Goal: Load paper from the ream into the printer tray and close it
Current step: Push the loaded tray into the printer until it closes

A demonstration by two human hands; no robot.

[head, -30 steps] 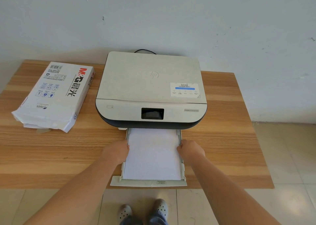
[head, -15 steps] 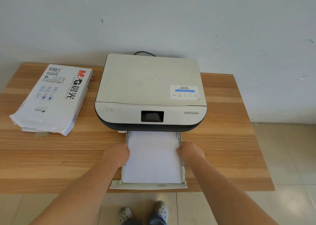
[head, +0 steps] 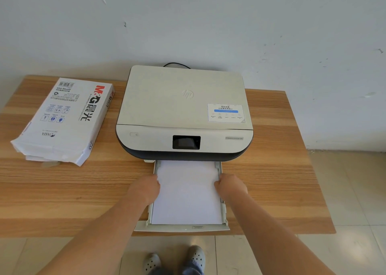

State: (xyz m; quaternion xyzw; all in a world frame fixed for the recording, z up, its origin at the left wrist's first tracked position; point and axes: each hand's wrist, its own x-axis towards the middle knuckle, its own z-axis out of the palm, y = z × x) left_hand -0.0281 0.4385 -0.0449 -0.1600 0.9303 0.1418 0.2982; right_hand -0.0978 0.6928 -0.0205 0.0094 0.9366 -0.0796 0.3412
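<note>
A white printer [head: 183,99] stands at the back middle of the wooden table [head: 271,180]. Its paper tray [head: 181,228] is pulled out toward me past the table's front edge, and a stack of white paper [head: 187,193] lies flat in it. My left hand [head: 144,189] is curled against the tray's left side rail. My right hand [head: 231,188] is curled against the right rail. The fingertips of both hands touch the edges of the stack. The opened ream [head: 64,118] lies to the left of the printer, untouched.
A black cable [head: 177,64] runs from behind the printer toward the wall. The table's right edge drops to a tiled floor [head: 355,191]. My shoes [head: 194,256] show below the tray.
Both hands stay at the tray's sides and the tray sticks out as far as before. Only the head view has shifted slightly.
</note>
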